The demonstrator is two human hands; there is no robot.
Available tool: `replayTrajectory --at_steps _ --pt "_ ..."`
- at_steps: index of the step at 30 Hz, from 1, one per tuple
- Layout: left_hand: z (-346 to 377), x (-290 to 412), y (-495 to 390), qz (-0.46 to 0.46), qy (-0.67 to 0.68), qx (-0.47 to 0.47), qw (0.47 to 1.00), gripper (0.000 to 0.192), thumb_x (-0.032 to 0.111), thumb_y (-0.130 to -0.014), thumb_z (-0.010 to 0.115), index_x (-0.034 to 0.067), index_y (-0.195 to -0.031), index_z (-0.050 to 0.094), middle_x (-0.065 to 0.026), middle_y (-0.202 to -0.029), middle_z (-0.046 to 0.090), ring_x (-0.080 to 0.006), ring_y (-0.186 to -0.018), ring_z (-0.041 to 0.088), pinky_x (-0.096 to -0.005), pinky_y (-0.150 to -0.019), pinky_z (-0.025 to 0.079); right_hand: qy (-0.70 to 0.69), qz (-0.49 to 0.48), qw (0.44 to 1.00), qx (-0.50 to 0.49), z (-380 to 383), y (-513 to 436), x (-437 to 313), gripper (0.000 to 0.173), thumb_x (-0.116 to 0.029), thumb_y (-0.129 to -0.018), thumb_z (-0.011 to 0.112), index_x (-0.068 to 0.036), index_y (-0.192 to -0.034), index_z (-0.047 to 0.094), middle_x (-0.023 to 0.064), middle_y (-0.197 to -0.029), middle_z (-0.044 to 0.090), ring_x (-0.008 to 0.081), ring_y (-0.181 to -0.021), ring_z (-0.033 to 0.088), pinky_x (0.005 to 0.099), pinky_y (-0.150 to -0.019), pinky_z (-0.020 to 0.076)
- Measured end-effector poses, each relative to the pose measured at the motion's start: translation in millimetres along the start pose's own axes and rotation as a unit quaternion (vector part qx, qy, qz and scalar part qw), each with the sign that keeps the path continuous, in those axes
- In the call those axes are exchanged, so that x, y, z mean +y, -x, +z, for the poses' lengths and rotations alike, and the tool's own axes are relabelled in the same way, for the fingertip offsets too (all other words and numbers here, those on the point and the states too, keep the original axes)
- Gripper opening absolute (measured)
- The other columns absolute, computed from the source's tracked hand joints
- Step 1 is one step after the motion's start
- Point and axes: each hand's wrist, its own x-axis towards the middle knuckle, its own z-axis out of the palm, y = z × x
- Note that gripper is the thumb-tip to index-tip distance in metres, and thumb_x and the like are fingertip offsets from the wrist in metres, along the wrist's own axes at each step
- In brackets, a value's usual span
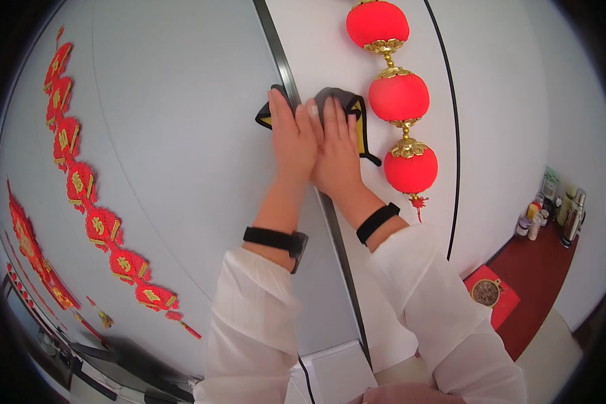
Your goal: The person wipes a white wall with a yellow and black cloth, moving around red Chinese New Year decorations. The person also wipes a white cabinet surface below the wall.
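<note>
A dark grey cloth with a yellow underside and black edging [361, 134] lies folded around the dark trim strip [281, 55] where two wall surfaces meet. My left hand [294, 136] presses one part of the cloth onto the grey surface left of the strip. On the white wall side, my right hand [337, 146] lies flat on the other part, fingers pointing up. The two hands touch along their inner edges. Both wrists wear black straps. To the right of my right hand hangs a string of red lanterns [399, 98] with gold caps.
Red and gold ornaments [98, 225] hang down the grey wall at left. A black cable [454, 126] runs down the right wall. Bottles and a steel flask [573, 217] stand on a dark red tabletop [540, 278] at lower right. A white box-like object [338, 373] is below my arms.
</note>
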Motion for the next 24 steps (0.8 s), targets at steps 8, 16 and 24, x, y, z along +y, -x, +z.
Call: replayTrajectory --at_steps 8,16,24 --pt "-0.5 -9.1 52.3 0.020 -0.045 -0.001 0.999 0.059 0.022 -0.110 0.039 -0.009 -0.158 0.025 -0.0300 -0.164 0.028 -0.0438 -0.152 0.030 -0.0464 -0.124 0.028 -0.004 -0.002 0.999 -0.039 -5.7 40.9 0.6 0.064 -0.027 -0.092 0.062 -0.003 -0.150 0.046 0.0275 -0.146 0.045 0.0462 -0.139 0.041 0.0681 -0.109 0.0324" --pt "1.3 -4.8 161.3 -0.049 -0.056 -0.042 0.996 0.058 0.018 -0.109 0.041 -0.011 -0.157 0.025 -0.0331 -0.161 0.031 -0.0471 -0.149 0.033 -0.0471 -0.122 0.029 0.078 -0.052 0.988 -0.120 -35.2 136.1 0.1 0.048 -0.028 -0.091 0.062 -0.010 -0.134 0.057 0.0180 -0.136 0.057 0.0393 -0.123 0.053 0.0646 -0.101 0.0402" --pt "5.1 -2.7 271.6 -0.151 -0.081 -0.096 0.980 0.059 0.015 -0.106 0.046 -0.013 -0.155 0.027 -0.0354 -0.158 0.034 -0.0499 -0.146 0.036 -0.0488 -0.121 0.030 0.031 0.007 0.974 -0.226 -68.7 255.6 0.7 0.055 -0.028 -0.091 0.060 -0.004 -0.140 0.053 0.0170 -0.123 0.058 0.0365 -0.109 0.058 0.0526 -0.096 0.0432"
